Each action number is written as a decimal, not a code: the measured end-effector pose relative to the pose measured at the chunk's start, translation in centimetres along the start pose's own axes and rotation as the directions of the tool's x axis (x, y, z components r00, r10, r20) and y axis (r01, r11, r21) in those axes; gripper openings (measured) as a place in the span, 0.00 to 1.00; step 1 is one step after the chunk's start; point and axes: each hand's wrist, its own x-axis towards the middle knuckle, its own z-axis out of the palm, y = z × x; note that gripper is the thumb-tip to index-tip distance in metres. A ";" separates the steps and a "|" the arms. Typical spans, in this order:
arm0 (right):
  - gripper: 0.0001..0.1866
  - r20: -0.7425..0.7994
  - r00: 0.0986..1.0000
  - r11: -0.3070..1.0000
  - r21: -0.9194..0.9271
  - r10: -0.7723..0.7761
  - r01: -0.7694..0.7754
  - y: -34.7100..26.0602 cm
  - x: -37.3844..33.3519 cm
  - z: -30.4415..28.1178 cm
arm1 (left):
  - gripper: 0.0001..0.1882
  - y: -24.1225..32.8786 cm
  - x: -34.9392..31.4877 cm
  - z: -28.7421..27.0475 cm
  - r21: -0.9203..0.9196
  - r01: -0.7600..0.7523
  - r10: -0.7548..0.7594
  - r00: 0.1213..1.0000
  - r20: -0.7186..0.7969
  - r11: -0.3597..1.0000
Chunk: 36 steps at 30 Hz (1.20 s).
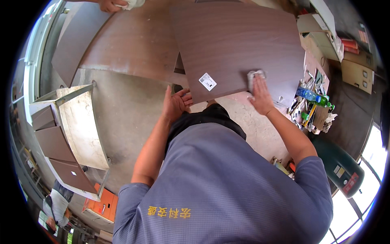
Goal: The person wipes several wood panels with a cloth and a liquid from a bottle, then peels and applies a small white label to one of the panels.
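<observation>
A brown wood-grain panel (239, 44) lies across the table in front of me, with a white printed label (207, 81) near its near left corner. My right hand (262, 95) presses a crumpled white cloth (256, 75) onto the panel's near right part, fingers stretched over it. Beside the near left corner, my left hand (177, 103) is turned palm up with its fingers apart, holding nothing; its fingertips are close to the panel's edge, and I cannot tell whether they touch. Another brown surface (130, 44) extends to the left, partly beneath the panel.
At the far left, another person's hand (110, 5) holds a white cloth. A wheeled cart (83, 126) with brown panels stands left. On the right are a blue-tinted plastic bottle (306, 94), a green bottle (323, 100), loose tools, a dark green tank (339, 166) and cardboard boxes (357, 73).
</observation>
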 end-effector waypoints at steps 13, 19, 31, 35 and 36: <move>0.50 -0.128 0.991 0.997 -0.068 0.039 -0.048 -5.9 6.4 -1.7 | 0.42 -0.1 1.5 2.8 0.206 -0.097 0.112 0.992 -0.061 0.974; 0.50 -0.059 0.997 0.998 -0.052 0.043 -0.046 -9.7 4.7 -1.2 | 0.39 -0.7 3.6 8.3 0.425 -0.201 0.350 0.885 -0.308 0.882; 0.46 -0.311 0.652 0.695 0.040 0.691 -0.718 23.3 -2.6 -0.7 | 0.36 -0.8 0.7 4.4 0.806 0.027 0.506 0.766 -0.397 0.591; 0.46 -0.367 0.717 0.798 0.141 0.592 -0.586 16.9 5.5 -4.1 | 0.35 -1.1 -1.6 2.7 0.824 0.009 0.555 0.735 -0.390 0.567; 0.47 -0.365 0.804 0.879 0.112 0.470 -0.463 12.7 8.0 -5.2 | 0.35 -1.6 -1.4 3.2 0.814 -0.008 0.578 0.707 -0.406 0.581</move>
